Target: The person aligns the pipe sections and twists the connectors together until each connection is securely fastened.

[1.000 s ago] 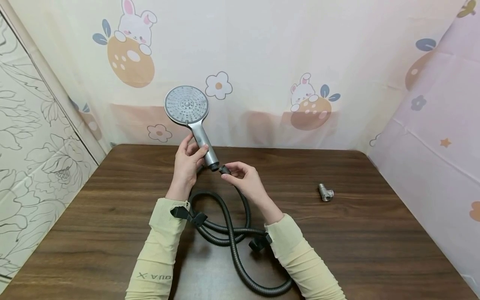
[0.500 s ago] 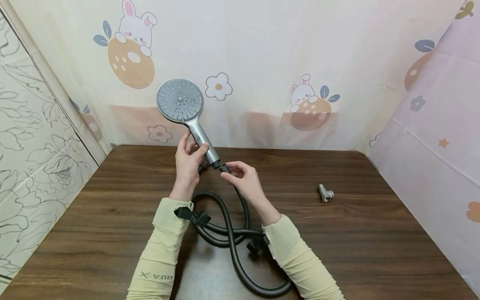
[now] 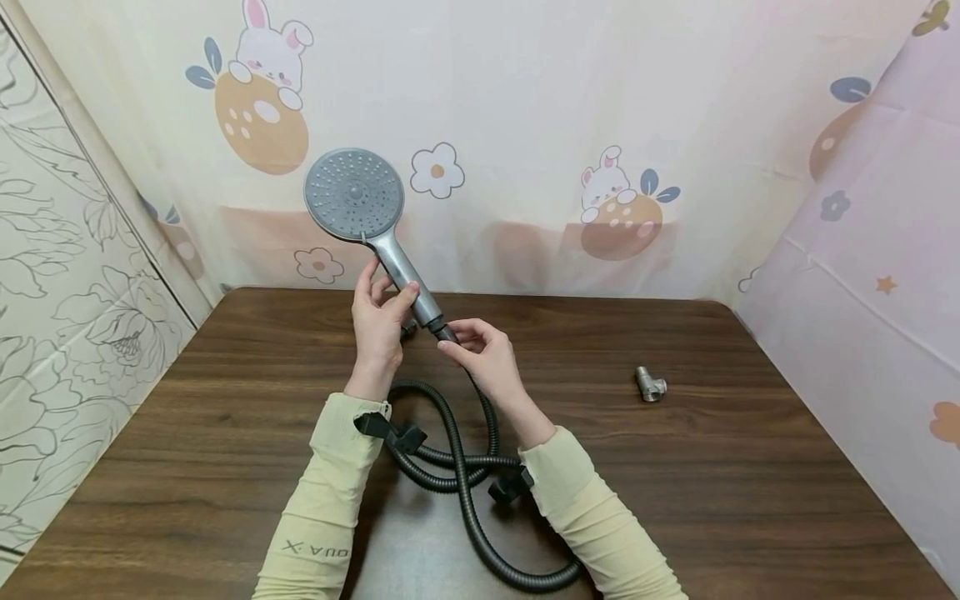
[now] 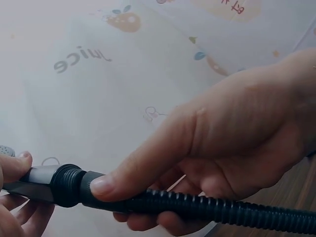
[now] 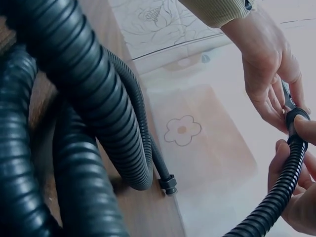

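Note:
My left hand [image 3: 377,329] grips the silver handle of a round shower head [image 3: 354,193], held tilted above the table with its nozzle face toward me. My right hand [image 3: 486,358] pinches the end collar [image 4: 96,185] of a black ribbed shower hose [image 3: 467,500]. In the left wrist view, the collar meets the threaded end [image 4: 73,181] of the handle, in line with it, and some thread still shows. How far it is screwed on, I cannot tell. The hose hangs from my right hand into loose loops on the table; its other end fitting [image 5: 169,183] shows in the right wrist view.
On the right of the brown wooden table [image 3: 712,483] lies a small silver pipe fitting [image 3: 650,385]. A patterned curtain [image 3: 510,108] hangs behind the far edge. Black wrist cameras [image 3: 510,485] sit close to the hose loops.
The shower head has tilted further left and risen slightly. The gap between its handle end and the hose collar has closed. My right hand has shifted slightly left.

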{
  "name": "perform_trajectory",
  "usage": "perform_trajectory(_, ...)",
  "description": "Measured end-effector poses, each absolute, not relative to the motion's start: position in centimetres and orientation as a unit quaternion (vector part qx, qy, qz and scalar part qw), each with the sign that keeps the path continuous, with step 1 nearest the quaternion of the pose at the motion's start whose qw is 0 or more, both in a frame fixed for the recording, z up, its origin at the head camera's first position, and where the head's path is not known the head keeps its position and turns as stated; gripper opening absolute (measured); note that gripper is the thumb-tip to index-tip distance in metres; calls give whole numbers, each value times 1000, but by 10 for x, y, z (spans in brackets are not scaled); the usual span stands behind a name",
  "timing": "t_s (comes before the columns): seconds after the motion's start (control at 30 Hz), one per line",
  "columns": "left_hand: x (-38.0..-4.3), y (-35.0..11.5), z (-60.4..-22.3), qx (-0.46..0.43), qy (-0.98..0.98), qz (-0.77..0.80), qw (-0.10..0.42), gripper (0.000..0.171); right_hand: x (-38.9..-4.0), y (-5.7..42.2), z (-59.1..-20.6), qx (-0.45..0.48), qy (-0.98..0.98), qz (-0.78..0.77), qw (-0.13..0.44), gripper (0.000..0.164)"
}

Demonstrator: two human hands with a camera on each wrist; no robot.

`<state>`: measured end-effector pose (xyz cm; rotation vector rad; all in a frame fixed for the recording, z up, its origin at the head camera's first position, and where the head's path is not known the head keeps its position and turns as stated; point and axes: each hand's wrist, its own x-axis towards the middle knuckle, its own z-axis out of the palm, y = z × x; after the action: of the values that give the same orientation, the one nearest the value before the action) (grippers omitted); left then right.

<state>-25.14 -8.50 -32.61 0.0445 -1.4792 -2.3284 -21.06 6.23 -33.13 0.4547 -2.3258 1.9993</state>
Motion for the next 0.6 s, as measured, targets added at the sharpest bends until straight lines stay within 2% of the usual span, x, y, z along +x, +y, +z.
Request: perform_trajectory(0.6,-246,-82,-328,-18,-511,-833,213,69,-207,58,-331,149,-744,650,35,27)
